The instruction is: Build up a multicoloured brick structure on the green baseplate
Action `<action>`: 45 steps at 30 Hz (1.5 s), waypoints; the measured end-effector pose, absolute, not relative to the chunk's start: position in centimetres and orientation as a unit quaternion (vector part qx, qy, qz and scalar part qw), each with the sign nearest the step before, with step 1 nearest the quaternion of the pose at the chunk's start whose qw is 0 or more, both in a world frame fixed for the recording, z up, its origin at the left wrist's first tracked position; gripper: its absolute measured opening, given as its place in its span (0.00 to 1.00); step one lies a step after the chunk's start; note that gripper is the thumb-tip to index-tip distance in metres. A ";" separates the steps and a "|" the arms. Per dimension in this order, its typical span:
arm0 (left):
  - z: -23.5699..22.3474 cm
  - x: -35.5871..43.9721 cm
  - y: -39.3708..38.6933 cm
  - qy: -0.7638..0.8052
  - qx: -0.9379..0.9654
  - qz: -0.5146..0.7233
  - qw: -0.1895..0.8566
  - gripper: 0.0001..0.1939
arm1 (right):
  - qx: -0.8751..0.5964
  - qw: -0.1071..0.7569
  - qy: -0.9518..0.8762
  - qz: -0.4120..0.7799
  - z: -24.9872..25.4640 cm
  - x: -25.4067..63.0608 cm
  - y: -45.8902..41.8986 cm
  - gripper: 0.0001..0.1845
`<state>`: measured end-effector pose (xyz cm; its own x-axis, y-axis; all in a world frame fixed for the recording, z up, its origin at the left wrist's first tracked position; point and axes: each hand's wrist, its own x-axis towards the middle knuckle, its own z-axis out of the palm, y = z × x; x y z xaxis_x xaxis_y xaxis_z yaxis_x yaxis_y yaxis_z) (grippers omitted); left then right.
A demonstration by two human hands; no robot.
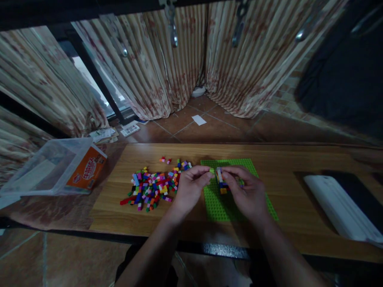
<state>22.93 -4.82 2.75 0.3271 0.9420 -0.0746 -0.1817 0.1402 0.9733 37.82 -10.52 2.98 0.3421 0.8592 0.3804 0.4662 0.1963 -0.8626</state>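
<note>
Between the thumb and finger of my left hand (191, 186) is a small lime-green toy brick (212, 170). My right hand (247, 190) grips a cluster of joined toy bricks (222, 183) in several colours, with white, blue and yellow showing. Its far side is hidden by my fingers. Both hands are over a green studded baseplate (216, 208), and the green brick is just left of the cluster, with a small gap. Left of my left hand lies a spread pile of loose toy bricks (155, 186) in many colours.
All this lies on a wooden table (113, 207). A clear plastic bin (56, 163) with an orange label stands at the far left. A white flat object (341, 207) lies at the right. Beyond the table are striped curtains (179, 59) and a white paper (199, 119) on the tiled floor.
</note>
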 end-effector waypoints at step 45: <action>0.6 24.6 -5.9 0.378 0.607 0.373 0.591 0.16 | -0.630 0.375 -0.678 0.052 1.5 40.9 -9.0 0.14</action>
